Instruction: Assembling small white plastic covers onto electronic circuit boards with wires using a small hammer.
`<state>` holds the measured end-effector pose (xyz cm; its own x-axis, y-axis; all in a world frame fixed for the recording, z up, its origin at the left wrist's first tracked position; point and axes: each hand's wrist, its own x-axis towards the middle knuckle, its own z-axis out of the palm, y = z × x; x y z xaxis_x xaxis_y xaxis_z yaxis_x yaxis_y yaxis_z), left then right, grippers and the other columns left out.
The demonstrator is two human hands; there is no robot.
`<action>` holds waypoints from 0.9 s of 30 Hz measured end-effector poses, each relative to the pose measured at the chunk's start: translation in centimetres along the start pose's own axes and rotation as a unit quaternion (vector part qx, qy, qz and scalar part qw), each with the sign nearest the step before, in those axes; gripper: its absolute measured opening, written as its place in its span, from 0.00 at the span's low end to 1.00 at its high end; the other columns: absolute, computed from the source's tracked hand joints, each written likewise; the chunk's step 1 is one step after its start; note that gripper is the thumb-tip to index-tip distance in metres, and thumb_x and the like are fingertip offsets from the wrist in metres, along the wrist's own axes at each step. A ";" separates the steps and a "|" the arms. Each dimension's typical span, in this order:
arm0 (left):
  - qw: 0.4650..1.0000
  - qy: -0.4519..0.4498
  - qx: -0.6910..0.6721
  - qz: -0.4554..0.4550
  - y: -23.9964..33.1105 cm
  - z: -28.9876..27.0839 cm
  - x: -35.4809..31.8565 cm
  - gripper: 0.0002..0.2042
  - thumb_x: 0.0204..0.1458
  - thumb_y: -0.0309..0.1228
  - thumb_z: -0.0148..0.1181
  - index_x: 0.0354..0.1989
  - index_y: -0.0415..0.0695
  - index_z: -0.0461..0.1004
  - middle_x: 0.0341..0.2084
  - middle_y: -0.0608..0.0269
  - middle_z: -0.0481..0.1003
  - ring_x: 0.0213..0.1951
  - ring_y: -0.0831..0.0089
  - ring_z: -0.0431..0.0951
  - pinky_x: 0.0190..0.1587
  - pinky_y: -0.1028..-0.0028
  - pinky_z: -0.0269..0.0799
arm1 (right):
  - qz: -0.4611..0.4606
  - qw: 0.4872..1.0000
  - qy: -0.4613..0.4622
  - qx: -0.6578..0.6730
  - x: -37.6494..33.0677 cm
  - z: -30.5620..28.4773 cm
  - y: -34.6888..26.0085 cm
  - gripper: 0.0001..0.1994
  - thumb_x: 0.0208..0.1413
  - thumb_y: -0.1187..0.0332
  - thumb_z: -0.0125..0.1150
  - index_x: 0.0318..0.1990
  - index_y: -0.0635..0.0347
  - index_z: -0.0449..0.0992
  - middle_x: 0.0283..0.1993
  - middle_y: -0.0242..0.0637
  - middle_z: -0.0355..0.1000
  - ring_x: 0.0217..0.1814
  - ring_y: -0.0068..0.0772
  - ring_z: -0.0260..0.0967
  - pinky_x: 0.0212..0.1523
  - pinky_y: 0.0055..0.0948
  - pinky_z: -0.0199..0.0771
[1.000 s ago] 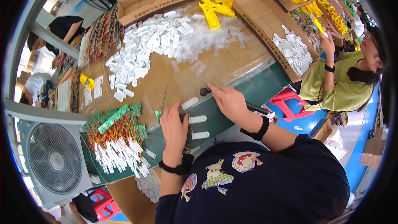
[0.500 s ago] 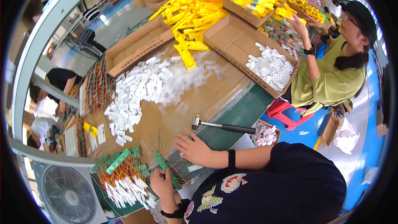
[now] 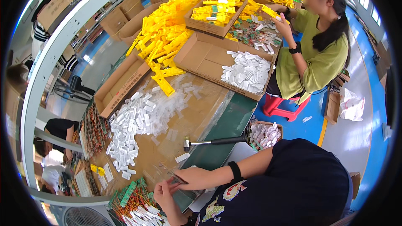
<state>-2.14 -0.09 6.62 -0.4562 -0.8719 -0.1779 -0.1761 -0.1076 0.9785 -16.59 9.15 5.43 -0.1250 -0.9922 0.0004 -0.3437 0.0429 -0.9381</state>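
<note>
My left hand (image 3: 164, 196) and my right hand (image 3: 189, 178) meet over the near table edge, fingers bent and closed. Between them is a small dark piece (image 3: 179, 180) with thin reddish wires, blurred and partly covered; my right fingers grip it. Whatever the left fingertips pinch is too small to make out. Just beyond the right hand lies a white plastic casing (image 3: 182, 157). Farther off, a hammer (image 3: 215, 141) with a black handle rests on the table. Left of my hands are green circuit boards (image 3: 128, 193) with red and yellow wires and white ends (image 3: 146, 216).
White casings (image 3: 125, 132) and clear pieces cover the table's middle. Beyond them are yellow plastic parts (image 3: 159, 37) and cardboard trays (image 3: 199, 54). At right, a person in a green shirt (image 3: 322, 58) holds a yellow part. A fan (image 3: 86, 217) stands at the lower left.
The view has shifted. My right hand has left the table with its fingers closed, and both hands have come together around the small dark piece. The green board that lay between them no longer shows there.
</note>
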 end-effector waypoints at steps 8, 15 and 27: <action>0.863 0.186 0.381 0.275 -7.6 -3.0 -0.4 0.06 0.53 0.28 0.57 0.29 0.37 0.72 0.21 0.55 0.70 0.23 0.61 0.69 0.27 0.64 0.64 | 0.068 0.997 -0.016 0.029 0.1 -7.4 0.6 0.11 0.55 0.67 0.52 0.45 0.58 0.69 0.29 0.39 0.77 0.26 0.36 0.75 0.29 0.36 0.72; 0.808 0.176 0.472 0.305 -8.1 -5.4 -2.4 0.12 0.41 0.34 0.62 0.31 0.41 0.72 0.25 0.55 0.67 0.33 0.53 0.66 0.38 0.57 0.58 | 0.060 0.987 -0.027 -0.144 12.5 -19.0 -4.1 0.15 0.56 0.70 0.55 0.51 0.60 0.70 0.37 0.38 0.77 0.30 0.30 0.76 0.34 0.33 0.76; 0.808 0.164 0.474 0.308 -8.4 -4.8 -1.4 0.14 0.40 0.38 0.63 0.33 0.44 0.72 0.26 0.58 0.69 0.33 0.55 0.67 0.42 0.57 0.59 | -0.055 0.807 0.251 -0.532 39.5 -28.5 2.9 0.15 0.49 0.71 0.55 0.46 0.54 0.76 0.41 0.50 0.76 0.45 0.52 0.74 0.46 0.46 0.73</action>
<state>4.18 -0.23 -0.88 -0.4833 -0.7166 0.5028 -0.6633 0.6746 0.3238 -49.09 -26.61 12.57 -0.3080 -0.8361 0.4540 -0.9497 0.2987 -0.0941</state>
